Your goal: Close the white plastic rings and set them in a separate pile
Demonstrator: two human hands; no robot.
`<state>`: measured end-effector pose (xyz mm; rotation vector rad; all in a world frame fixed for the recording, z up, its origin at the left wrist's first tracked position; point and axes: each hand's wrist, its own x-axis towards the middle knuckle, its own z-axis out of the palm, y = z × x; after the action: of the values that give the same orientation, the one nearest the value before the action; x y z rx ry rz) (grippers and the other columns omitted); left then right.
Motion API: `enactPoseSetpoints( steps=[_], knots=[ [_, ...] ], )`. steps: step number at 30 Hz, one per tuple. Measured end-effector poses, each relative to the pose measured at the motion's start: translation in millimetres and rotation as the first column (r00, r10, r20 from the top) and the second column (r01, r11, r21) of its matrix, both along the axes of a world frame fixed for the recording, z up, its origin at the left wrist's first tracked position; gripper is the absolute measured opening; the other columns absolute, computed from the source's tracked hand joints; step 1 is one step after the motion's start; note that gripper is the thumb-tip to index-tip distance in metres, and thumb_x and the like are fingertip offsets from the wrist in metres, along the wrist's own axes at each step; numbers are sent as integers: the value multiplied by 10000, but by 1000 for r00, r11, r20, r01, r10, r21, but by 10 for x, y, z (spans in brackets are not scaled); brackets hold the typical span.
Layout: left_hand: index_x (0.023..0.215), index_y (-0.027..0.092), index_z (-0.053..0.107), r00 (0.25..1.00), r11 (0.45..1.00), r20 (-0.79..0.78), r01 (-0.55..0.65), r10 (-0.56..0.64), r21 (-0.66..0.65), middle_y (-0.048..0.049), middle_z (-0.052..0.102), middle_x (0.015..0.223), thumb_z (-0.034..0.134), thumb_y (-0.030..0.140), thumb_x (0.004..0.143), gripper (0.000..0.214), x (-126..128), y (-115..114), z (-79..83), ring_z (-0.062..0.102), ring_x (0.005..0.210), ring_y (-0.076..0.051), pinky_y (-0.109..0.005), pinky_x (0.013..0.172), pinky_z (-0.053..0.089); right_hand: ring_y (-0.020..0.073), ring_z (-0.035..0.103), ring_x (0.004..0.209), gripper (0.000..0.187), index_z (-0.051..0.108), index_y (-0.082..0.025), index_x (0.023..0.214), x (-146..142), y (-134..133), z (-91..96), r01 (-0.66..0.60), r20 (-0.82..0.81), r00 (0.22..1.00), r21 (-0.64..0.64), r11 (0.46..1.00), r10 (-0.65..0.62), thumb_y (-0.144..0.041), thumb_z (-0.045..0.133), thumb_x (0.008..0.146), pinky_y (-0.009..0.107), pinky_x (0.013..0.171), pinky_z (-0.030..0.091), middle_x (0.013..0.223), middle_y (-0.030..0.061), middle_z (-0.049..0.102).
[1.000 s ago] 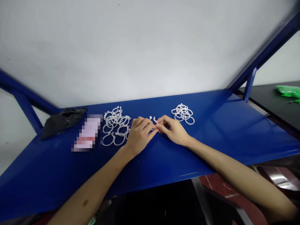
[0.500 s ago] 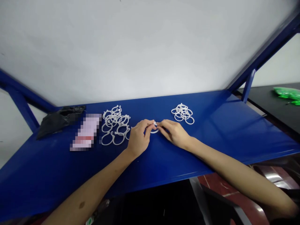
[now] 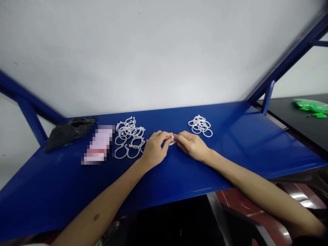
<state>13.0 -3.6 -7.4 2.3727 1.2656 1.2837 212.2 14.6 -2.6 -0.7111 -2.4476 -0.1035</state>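
Note:
Over the middle of the blue table, my left hand (image 3: 156, 147) and my right hand (image 3: 191, 145) meet fingertip to fingertip. Both are closed in a pinch on one white plastic curtain ring (image 3: 172, 142); its lower curve shows between them and the rest is hidden by fingers. Left of my left hand lies a heap of white rings (image 3: 127, 152), several with their knobbed ends apart. Beyond my right hand sits a smaller pile of white rings (image 3: 207, 132) that look closed.
A pixelated pink-white packet (image 3: 98, 141) and a crumpled black plastic bag (image 3: 64, 131) lie at the table's left. The blue table (image 3: 174, 181) meets a white wall (image 3: 164, 61) behind. At far right, a green bag (image 3: 311, 106) rests on a dark surface.
The whole view has shifted slightly. My fingers have drawn closer over the ring, and less of its loop shows. The two piles look unchanged.

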Motion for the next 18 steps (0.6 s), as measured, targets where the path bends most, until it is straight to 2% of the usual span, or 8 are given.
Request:
enactPoseSetpoints(
  steps=[3,5,8,10,13,18],
  knots=[
    [1201,234,652,988,999,-147,-44,42,-7,-65,751,1053,524,271,986,253,-105,147,-13,654,975,-234,-416,893,505,209,581,777,277,652,-190,1071,9,113,13,133,-55,989,-32,991,-134,-241,383,1035,336,673,515,861,87,633],
    [1256,233,642,956,988,-254,-152,147,3,-88,730,1115,503,256,979,311,-236,264,-24,616,1034,-260,-447,934,470,228,588,800,265,679,-211,1046,65,214,27,266,-99,958,-26,964,-267,-222,417,1010,367,707,529,868,93,640],
    [1216,206,671,858,940,-395,-337,328,49,-119,689,1150,474,242,956,328,-475,394,-20,564,1093,-296,-473,967,428,260,577,804,252,720,-220,988,244,378,35,436,-142,891,5,900,-431,-221,468,975,424,733,529,837,103,648],
    [1184,189,686,776,907,-493,-416,393,68,-141,673,1141,490,251,924,331,-606,428,1,543,1111,-333,-496,944,427,273,565,807,253,738,-213,962,395,475,27,523,-143,843,-5,852,-518,-244,487,963,442,739,521,831,110,656],
    [1086,192,712,701,889,-594,-454,394,53,-153,681,1080,529,262,881,284,-700,420,35,547,1083,-367,-509,889,434,272,559,818,259,745,-188,972,581,580,6,584,-106,802,-70,809,-588,-259,496,954,441,773,507,868,117,686],
    [1030,205,713,725,906,-607,-423,325,-19,-144,717,1001,498,221,900,252,-693,406,23,565,1053,-384,-531,875,404,257,550,825,215,730,-164,954,670,634,-27,561,-18,821,-149,814,-570,-252,534,939,435,826,482,903,111,711]
  ],
)
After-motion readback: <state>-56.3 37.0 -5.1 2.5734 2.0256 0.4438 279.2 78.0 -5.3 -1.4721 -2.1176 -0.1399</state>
